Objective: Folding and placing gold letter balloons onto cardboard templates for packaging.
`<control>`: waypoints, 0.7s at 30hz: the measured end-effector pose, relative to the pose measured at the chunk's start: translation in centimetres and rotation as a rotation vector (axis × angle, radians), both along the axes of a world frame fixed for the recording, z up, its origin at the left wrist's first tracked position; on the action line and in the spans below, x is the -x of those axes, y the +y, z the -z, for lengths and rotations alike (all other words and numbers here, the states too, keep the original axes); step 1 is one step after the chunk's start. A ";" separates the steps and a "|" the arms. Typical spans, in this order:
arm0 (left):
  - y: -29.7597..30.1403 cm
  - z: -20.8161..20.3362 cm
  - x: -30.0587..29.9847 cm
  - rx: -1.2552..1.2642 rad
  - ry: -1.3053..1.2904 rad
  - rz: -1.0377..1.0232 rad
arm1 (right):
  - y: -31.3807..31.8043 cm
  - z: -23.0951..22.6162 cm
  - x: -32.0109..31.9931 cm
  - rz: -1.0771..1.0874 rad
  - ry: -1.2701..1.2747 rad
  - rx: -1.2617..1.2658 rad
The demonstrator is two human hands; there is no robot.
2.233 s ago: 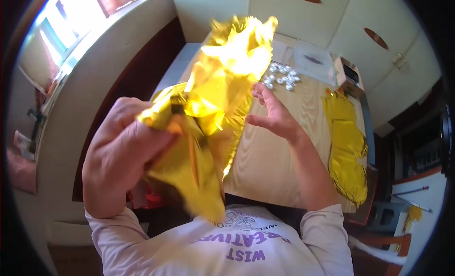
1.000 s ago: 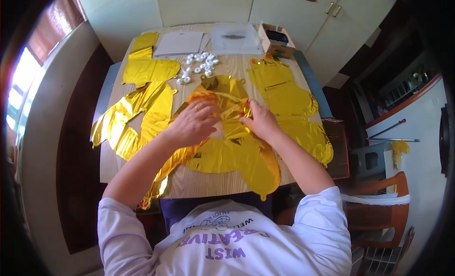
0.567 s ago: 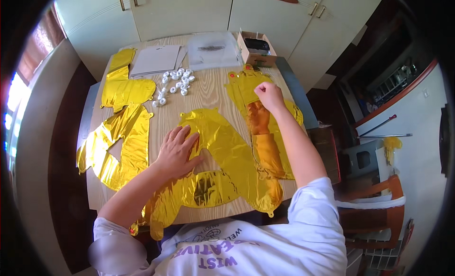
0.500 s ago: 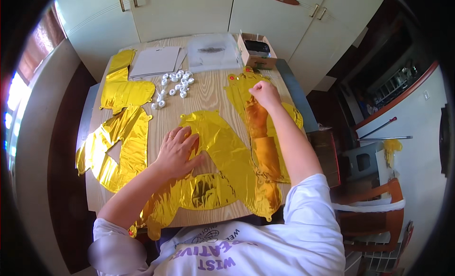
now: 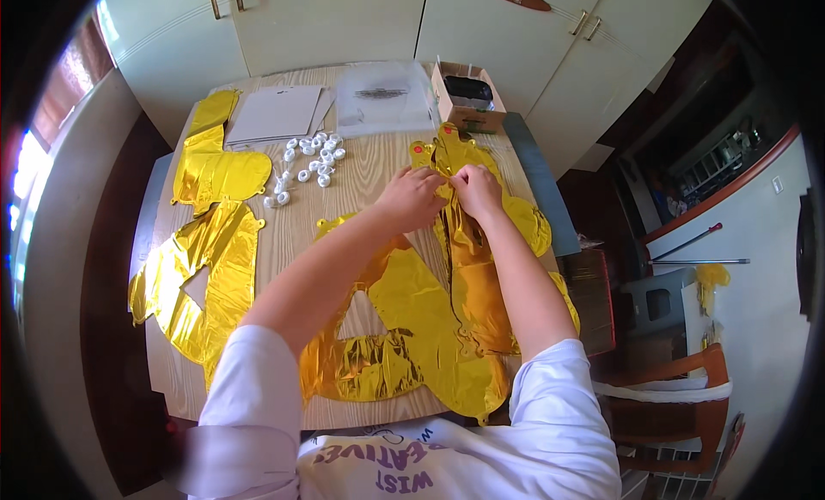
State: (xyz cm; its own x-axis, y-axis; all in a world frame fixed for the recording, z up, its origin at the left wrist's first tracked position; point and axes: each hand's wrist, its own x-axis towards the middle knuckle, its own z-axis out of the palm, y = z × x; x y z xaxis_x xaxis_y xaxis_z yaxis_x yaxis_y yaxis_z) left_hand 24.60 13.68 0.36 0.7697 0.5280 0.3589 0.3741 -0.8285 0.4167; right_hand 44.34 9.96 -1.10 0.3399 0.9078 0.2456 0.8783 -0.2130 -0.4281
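My left hand (image 5: 414, 199) and my right hand (image 5: 478, 192) are close together at the far right of the table, fingers pinched on a flat gold foil balloon (image 5: 529, 225) near its far end. Red dots mark that end, just beyond my fingers. Under my left forearm lies a second gold foil balloon (image 5: 421, 315), shaped like a letter A, its right side meeting the first one. Two more flat gold foil balloons, a lower one (image 5: 230, 251) with a cut-out and an upper one (image 5: 225, 175), rest along the left side.
Several small white rolls (image 5: 324, 167) are scattered on the wooden table (image 5: 365, 161). Behind them lie pale sheets (image 5: 271, 115) and a clear plastic bag (image 5: 391, 113). A cardboard box (image 5: 478, 119) holding a black object stands at the back right. A wooden chair (image 5: 692, 424) is at the right.
My left hand has moved from the A-shaped balloon up and right to the right balloon, beside my right hand. The A-shaped balloon has shifted slightly.
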 end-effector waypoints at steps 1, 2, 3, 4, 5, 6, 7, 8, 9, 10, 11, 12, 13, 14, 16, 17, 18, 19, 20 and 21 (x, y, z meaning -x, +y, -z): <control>0.3 0.5 -0.6 -0.026 0.050 -0.018 | -0.1 0.1 0.0 -0.019 -0.009 -0.029; 0.2 0.6 -1.3 -0.048 0.100 -0.026 | -0.4 0.5 -0.5 -0.029 -0.016 -0.052; 0.1 0.8 -1.6 -0.057 0.110 -0.034 | -0.6 0.8 -1.1 -0.061 0.077 -0.094; 0.1 0.9 -1.7 -0.067 0.120 -0.043 | -0.8 1.0 -1.8 -0.094 0.170 -0.137; 0.1 0.9 -1.4 -0.077 0.135 -0.057 | -1.0 1.1 -2.2 -0.132 0.268 -0.180; 0.2 0.9 -1.3 -0.079 0.152 -0.066 | -1.3 1.0 -2.7 -0.151 0.375 -0.225; 0.4 0.7 -1.3 -0.080 0.167 -0.075 | -1.8 0.8 -3.5 -0.168 0.482 -0.269; 0.5 0.4 -1.2 -0.082 0.182 -0.087 | -2.3 0.4 -4.1 -0.189 0.588 -0.312; 0.1 -1.0 -1.7 -0.054 0.287 -0.084 | -3.3 0.1 -5.1 -0.178 0.623 -0.374; -0.3 -2.6 -2.5 -0.027 0.392 -0.079 | -4.0 0.4 -6.6 -0.194 0.662 -0.416; -0.5 -3.6 -2.8 -0.001 0.498 -0.081 | -4.9 -0.1 -6.9 -0.220 0.728 -0.419; -0.3 -3.4 -2.9 -0.025 0.497 -0.117 | -5.8 -1.1 -6.7 -0.253 0.796 -0.421; -0.2 -2.9 -3.1 -0.050 0.496 -0.151 | -6.8 -2.0 -6.5 -0.273 0.795 -0.424; -0.1 -2.8 -3.5 -0.076 0.489 -0.173 | -8.4 -3.0 -6.4 -0.282 0.786 -0.431; 0.3 -3.4 -3.9 0.012 0.582 -0.163 | -11.8 -4.7 -6.1 -0.277 0.817 -0.495; 0.4 -3.7 -4.2 0.033 0.604 -0.155 | -14.1 -5.7 -6.3 -0.255 0.845 -0.558; 0.5 -3.8 -4.4 0.055 0.627 -0.150 | -16.6 -6.1 -7.2 -0.194 0.786 -0.609; 0.6 -3.5 -4.4 0.061 0.610 -0.156 | -19.4 -6.3 -7.7 -0.217 0.860 -0.670; 0.7 -3.5 -4.3 0.056 0.606 -0.159 | -22.9 -7.2 -7.9 -0.205 0.954 -0.673; 0.5 -3.7 -4.5 0.051 0.602 -0.150 | -26.2 -7.5 -7.8 -0.275 1.022 -0.781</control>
State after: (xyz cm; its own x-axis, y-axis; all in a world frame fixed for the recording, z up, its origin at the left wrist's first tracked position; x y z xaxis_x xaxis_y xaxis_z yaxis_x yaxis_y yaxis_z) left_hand 29.13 14.21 4.03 0.7453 0.6511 -0.1438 0.6665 -0.7333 0.1343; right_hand 52.11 -16.27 6.42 0.5126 0.7134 0.4778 0.0612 0.5247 -0.8491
